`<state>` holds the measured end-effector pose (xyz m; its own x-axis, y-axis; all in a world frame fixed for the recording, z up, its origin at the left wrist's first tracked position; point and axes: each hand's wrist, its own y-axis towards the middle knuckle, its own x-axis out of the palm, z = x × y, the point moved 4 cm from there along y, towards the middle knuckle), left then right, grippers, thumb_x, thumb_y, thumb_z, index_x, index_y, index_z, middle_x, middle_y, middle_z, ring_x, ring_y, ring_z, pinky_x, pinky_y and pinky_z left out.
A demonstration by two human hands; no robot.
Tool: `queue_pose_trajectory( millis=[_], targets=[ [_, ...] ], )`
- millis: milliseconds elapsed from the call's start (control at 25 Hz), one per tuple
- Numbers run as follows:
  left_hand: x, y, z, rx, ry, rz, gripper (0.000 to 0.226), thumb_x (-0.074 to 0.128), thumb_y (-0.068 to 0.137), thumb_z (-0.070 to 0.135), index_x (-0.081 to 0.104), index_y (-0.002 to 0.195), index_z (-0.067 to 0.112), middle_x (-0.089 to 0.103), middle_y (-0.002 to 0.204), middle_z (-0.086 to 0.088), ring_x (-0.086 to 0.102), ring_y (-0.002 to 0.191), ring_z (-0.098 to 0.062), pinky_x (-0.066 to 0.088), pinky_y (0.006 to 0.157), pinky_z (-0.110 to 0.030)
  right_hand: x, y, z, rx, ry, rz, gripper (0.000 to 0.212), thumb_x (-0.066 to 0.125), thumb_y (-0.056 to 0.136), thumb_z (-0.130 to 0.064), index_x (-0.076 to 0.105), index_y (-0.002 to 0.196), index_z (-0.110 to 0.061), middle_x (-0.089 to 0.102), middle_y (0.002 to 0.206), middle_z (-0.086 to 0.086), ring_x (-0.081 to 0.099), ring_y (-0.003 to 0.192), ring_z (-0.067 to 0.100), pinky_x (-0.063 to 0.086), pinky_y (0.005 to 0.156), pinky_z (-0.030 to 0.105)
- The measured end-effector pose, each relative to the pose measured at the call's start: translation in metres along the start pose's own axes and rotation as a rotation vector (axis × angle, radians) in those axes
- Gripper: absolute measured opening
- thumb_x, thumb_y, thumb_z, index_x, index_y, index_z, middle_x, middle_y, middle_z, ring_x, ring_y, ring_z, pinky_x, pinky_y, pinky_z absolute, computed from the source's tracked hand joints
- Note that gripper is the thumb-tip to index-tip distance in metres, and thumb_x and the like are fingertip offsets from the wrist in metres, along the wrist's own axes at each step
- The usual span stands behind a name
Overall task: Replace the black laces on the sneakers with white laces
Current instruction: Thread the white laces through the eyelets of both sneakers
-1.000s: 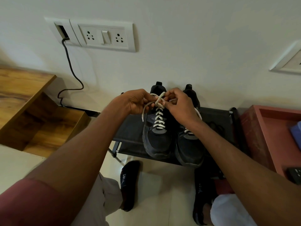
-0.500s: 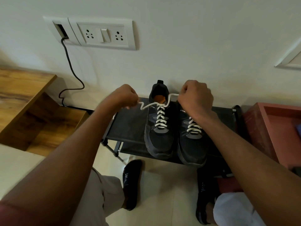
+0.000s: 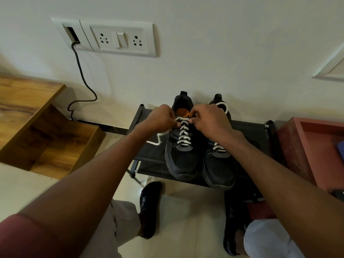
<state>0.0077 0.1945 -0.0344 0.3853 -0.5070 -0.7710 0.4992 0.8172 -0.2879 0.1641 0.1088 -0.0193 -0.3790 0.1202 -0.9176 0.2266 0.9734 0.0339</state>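
Two black sneakers stand side by side on a low black rack (image 3: 249, 131), toes toward me. The left sneaker (image 3: 183, 157) carries a white lace (image 3: 183, 134) crossed up its front. My left hand (image 3: 161, 117) pinches one end of that lace at the top eyelets, and the loose tail trails left over the rack. My right hand (image 3: 209, 118) pinches the other end just right of the top eyelets. The right sneaker (image 3: 220, 164) also shows white lacing, partly hidden under my right wrist, with a white loop above my right hand.
A socket plate (image 3: 121, 40) with a black cable (image 3: 81, 81) is on the wall behind. A wooden step unit (image 3: 37, 127) stands at left, a red tray (image 3: 312, 146) at right. My feet in dark socks (image 3: 149, 207) rest on the tiled floor.
My hands, pulled apart half a second ago with the lace stretched between them, have come back together at the top eyelets of the left sneaker. The lace tail now lies slack at left.
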Motion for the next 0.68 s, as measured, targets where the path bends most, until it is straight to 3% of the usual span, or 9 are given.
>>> queue_pose_trajectory(
  millis=[120, 240, 360, 520, 600, 680],
  targets=[
    [-0.011, 0.001, -0.004, -0.012, -0.002, 0.037, 0.019, 0.082, 0.086, 0.026, 0.073, 0.073, 0.015, 0.064, 0.058, 0.002, 0.061, 0.067, -0.012, 0.039, 0.058, -0.024, -0.006, 0.000, -0.003, -0.001, -0.139, 0.043, 0.010, 0.072, 0.096, -0.028, 0.079, 0.097, -0.022, 0.075, 0.089, 0.003, 0.069, 0.087, 0.028, 0.053, 0.087, 0.044],
    [-0.016, 0.002, -0.009, -0.060, -0.024, -0.069, 0.028, 0.080, 0.089, 0.031, 0.072, 0.075, 0.008, 0.069, 0.069, -0.007, 0.065, 0.071, -0.019, 0.048, 0.062, -0.025, -0.002, 0.000, -0.006, 0.008, -0.192, -0.008, 0.020, 0.070, 0.097, -0.036, 0.079, 0.092, -0.019, 0.072, 0.082, 0.003, 0.067, 0.079, 0.027, 0.052, 0.084, 0.042],
    [-0.033, -0.001, -0.006, -0.038, -0.307, -0.026, 0.039, 0.077, 0.091, 0.038, 0.071, 0.079, 0.001, 0.072, 0.077, -0.015, 0.066, 0.072, -0.018, 0.052, 0.075, -0.030, -0.016, -0.002, -0.003, 0.112, 0.254, -0.048, 0.037, 0.073, 0.094, -0.045, 0.078, 0.074, -0.014, 0.071, 0.067, 0.003, 0.064, 0.063, 0.017, 0.049, 0.067, 0.032],
    [-0.036, -0.004, 0.014, 0.039, -0.864, 0.101, 0.030, 0.063, 0.100, 0.034, 0.067, 0.088, 0.006, 0.078, 0.101, -0.014, 0.075, 0.100, -0.027, 0.053, 0.095, -0.044, -0.036, -0.008, -0.015, 0.233, 0.957, -0.029, 0.030, 0.063, 0.103, -0.035, 0.079, 0.091, -0.012, 0.081, 0.096, 0.000, 0.074, 0.090, 0.011, 0.046, 0.072, 0.024],
    [-0.025, -0.002, 0.022, 0.027, -0.988, 0.078, 0.032, 0.051, 0.106, 0.036, 0.059, 0.086, 0.012, 0.076, 0.093, -0.014, 0.075, 0.092, -0.033, 0.057, 0.084, -0.044, -0.033, -0.006, -0.018, 0.279, 1.123, -0.030, 0.029, 0.053, 0.108, -0.031, 0.075, 0.100, -0.014, 0.081, 0.098, -0.003, 0.076, 0.092, 0.011, 0.043, 0.072, 0.030],
    [-0.019, 0.001, 0.023, 0.046, -0.981, 0.046, 0.036, 0.042, 0.110, 0.038, 0.055, 0.086, 0.014, 0.063, 0.072, -0.006, 0.066, 0.071, -0.027, 0.051, 0.069, -0.038, -0.024, 0.000, -0.015, 0.321, 1.167, -0.027, 0.029, 0.052, 0.109, -0.032, 0.075, 0.109, -0.014, 0.081, 0.098, -0.002, 0.073, 0.087, 0.014, 0.041, 0.068, 0.030]
  ],
)
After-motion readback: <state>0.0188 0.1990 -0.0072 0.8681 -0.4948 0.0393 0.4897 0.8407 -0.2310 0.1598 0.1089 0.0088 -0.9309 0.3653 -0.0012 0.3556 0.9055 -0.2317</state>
